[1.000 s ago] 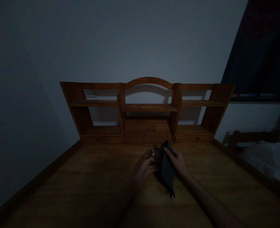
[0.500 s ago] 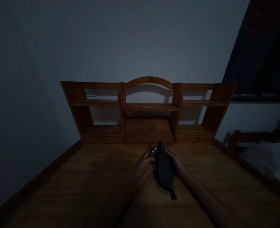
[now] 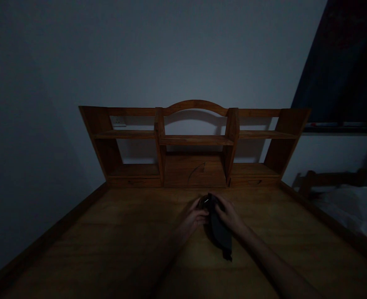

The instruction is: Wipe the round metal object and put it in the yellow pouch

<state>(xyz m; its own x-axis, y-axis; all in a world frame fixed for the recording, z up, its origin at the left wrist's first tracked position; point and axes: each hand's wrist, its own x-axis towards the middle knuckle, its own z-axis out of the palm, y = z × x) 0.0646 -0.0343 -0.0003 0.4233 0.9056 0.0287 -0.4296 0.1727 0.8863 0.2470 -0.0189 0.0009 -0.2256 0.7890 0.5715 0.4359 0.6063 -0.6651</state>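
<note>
- Step in hand, as judged: both hands work at the upper end of a dark pouch [image 3: 221, 234], where a small shiny object [image 3: 205, 200] sits at its mouth.
- Location: the dark pouch lies on the wooden desk [image 3: 108, 249], mid-desk toward the back. Its mouth points to 12 o'clock and its cord tail trails toward 6 o'clock.
- Left hand [image 3: 193, 218]: at 9 o'clock of the pouch mouth, fingers curled closed on the small shiny object. The light is too poor to say what that object is.
- Right hand [image 3: 230, 216]: at 3 o'clock of the pouch mouth, fingers closed and pinching the fabric at the top edge.
- Requirement for any further handling, as judged: the right hand's pinch must hold the mouth steady while the left hand guides the object. In this dimness the work goes more by touch than by sight.
- Surroundings: a wooden shelf unit [image 3: 195, 141] stands at 12 o'clock, near the hands but apart from them. A wall socket [image 3: 118, 121] shows behind its upper left bay.
- At 3 o'clock, beyond the desk edge, lies a bed [image 3: 351, 207] with pale bedding. A dark curtain [image 3: 345, 62] hangs at 1 o'clock.
- Obstructions: nothing stands between the hands and the pouch. The shelf unit's base limits room toward 12 o'clock.
</note>
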